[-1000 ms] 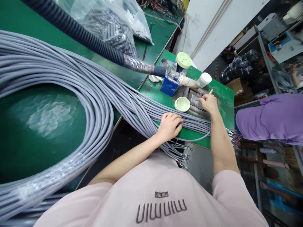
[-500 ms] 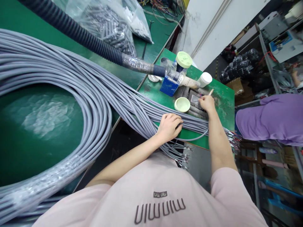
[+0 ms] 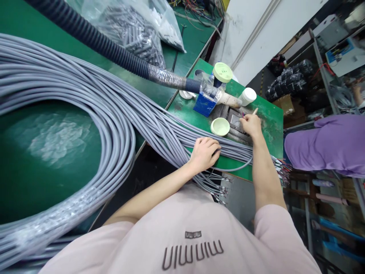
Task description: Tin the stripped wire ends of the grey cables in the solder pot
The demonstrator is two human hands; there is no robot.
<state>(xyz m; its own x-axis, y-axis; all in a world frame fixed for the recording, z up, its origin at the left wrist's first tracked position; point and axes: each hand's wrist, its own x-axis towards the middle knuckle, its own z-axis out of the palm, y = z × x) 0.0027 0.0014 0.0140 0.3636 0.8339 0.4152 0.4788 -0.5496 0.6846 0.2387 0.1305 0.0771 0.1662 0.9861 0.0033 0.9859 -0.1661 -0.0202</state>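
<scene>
Long grey cables [image 3: 159, 125] run across the green bench [image 3: 270, 121], their stripped ends at the right. My left hand [image 3: 204, 153] rests on the cable bundle with curled fingers; a dark spot shows by the thumb, but what it holds is hidden. My right hand [image 3: 251, 125] is closed on a cable end with coloured wires, beside a small metal solder pot [image 3: 235, 120]. A pale stick end shows just above this hand. The cable itself is mostly covered by my hand and forearm. An open pale green cup [image 3: 220, 126] stands left of the pot.
A ribbed hose [image 3: 119, 57] crosses above the bench, its nozzle near the pot. Around it are a blue box [image 3: 204, 104], a lidded jar [image 3: 222, 72] and a white cup [image 3: 248, 96]. A person in purple [image 3: 325, 146] is at the right.
My right hand has shifted very slightly to the right near the pot. The left hand keeps its place on the cables. The whole view has moved a little.
</scene>
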